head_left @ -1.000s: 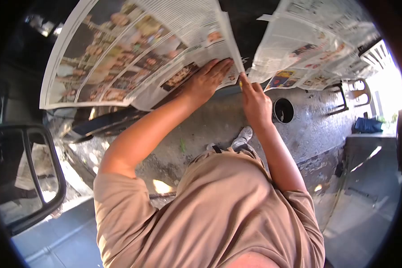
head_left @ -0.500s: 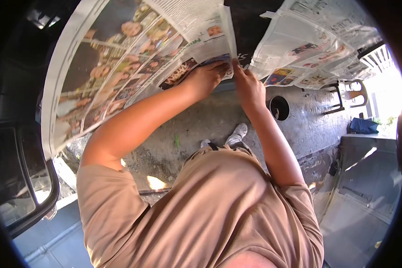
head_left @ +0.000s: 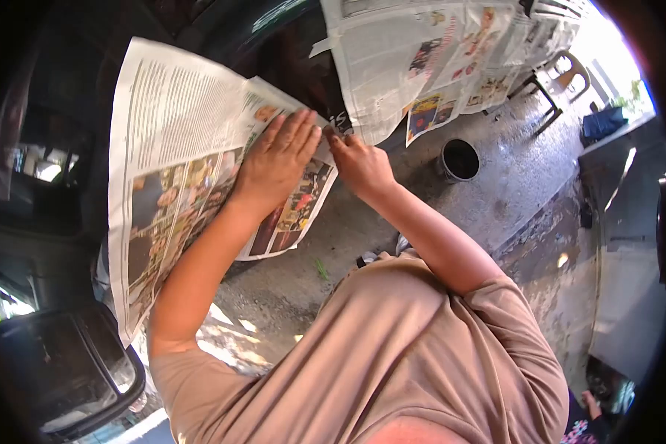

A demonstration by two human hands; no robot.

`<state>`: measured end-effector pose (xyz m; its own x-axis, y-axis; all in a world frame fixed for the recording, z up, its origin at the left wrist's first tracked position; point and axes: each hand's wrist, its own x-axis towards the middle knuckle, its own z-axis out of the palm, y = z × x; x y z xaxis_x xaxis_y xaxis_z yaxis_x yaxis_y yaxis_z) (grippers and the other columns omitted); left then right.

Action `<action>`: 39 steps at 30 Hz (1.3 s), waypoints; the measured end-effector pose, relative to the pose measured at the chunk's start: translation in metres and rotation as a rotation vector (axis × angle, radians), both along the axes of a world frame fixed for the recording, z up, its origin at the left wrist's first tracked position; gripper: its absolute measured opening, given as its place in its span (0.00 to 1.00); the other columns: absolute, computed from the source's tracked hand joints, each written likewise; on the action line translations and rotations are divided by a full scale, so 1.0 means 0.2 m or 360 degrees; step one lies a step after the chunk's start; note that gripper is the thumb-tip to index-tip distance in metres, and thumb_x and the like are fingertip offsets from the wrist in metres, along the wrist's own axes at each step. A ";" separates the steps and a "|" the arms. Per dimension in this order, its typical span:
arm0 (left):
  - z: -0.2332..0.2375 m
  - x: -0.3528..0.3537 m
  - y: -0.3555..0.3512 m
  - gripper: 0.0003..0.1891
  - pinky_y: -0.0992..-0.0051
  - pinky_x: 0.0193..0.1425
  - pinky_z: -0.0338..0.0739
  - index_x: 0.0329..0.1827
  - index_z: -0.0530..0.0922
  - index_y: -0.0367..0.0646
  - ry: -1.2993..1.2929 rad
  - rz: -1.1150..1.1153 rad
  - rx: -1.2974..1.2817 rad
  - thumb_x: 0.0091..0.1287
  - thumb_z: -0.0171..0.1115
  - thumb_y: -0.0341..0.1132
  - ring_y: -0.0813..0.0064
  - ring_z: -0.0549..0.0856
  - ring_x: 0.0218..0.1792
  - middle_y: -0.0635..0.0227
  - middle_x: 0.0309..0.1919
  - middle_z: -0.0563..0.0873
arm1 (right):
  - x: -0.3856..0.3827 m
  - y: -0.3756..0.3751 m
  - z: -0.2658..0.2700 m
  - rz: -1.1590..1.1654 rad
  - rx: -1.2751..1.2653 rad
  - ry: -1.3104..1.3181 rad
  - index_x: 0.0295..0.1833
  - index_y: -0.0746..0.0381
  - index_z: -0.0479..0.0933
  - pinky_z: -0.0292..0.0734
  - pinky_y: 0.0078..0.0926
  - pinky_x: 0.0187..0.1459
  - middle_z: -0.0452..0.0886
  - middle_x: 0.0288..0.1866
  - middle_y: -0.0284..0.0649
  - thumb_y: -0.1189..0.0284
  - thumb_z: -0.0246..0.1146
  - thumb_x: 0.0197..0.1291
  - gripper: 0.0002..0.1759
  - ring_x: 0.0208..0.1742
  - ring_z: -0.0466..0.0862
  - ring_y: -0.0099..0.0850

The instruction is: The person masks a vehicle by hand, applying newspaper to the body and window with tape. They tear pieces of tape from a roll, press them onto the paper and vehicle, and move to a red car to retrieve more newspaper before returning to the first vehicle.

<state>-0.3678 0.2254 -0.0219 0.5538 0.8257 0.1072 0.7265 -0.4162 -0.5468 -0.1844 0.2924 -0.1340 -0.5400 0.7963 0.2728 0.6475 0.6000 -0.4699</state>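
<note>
A printed newspaper sheet (head_left: pixel 177 111) hangs against a dark, glossy vehicle body (head_left: pixel 274 55), its lower corner bent outward. My left hand (head_left: pixel 277 159) lies flat on the sheet near its right edge, fingers stretched out together. At that same edge is my right hand (head_left: pixel 364 169), its fingers curled in and the fingertips right at the paper's border, close to my left fingertips. Pale lettering (head_left: pixel 337 120) shows on the dark surface just past the edge. More newspaper (head_left: pixel 381 81) covers the body to the right, with a strip of tape (head_left: pixel 321 48) sticking out from its upper left.
A dark bucket (head_left: pixel 460 160) stands on the wet concrete floor (head_left: pixel 510 177). Beyond it are a chair (head_left: pixel 566 78) and a dark blue bag (head_left: pixel 604 124) on a grey surface. A vehicle mirror (head_left: pixel 81 370) juts out at lower left. Part of another person (head_left: pixel 588 418) shows at lower right.
My left hand has gone from curled fingers at the sheet's lower edge to lying flat on its face. The view has shifted, and the sheet's lower corner now bends outward.
</note>
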 end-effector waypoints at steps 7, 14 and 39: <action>-0.17 -0.01 0.02 0.31 0.59 0.92 0.39 0.82 0.67 0.41 0.0406 0.0083 -0.0066 0.75 0.47 0.39 0.69 0.57 0.87 0.66 0.83 0.67 | 0.01 -0.03 0.07 -0.0236 -0.0567 0.0372 0.56 0.63 0.78 0.84 0.52 0.43 0.89 0.41 0.57 0.59 0.59 0.75 0.18 0.41 0.89 0.55; -0.01 0.14 0.11 0.23 0.59 0.87 0.57 0.70 0.79 0.41 -0.0115 -0.0013 -0.0105 0.73 0.54 0.35 0.65 0.75 0.74 0.63 0.66 0.83 | 0.00 0.12 -0.02 -0.0064 -0.1503 0.0842 0.42 0.69 0.81 0.86 0.41 0.42 0.90 0.32 0.50 0.62 0.62 0.71 0.18 0.34 0.92 0.44; 0.39 0.98 -0.01 0.07 0.53 0.69 0.73 0.36 0.83 0.44 -0.0548 -0.0152 -0.0610 0.64 0.70 0.37 0.61 0.87 0.45 0.64 0.34 0.86 | 0.92 -0.42 0.45 -0.0306 0.0071 0.0564 0.45 0.64 0.71 0.78 0.46 0.54 0.84 0.28 0.48 0.72 0.67 0.59 0.13 0.35 0.87 0.51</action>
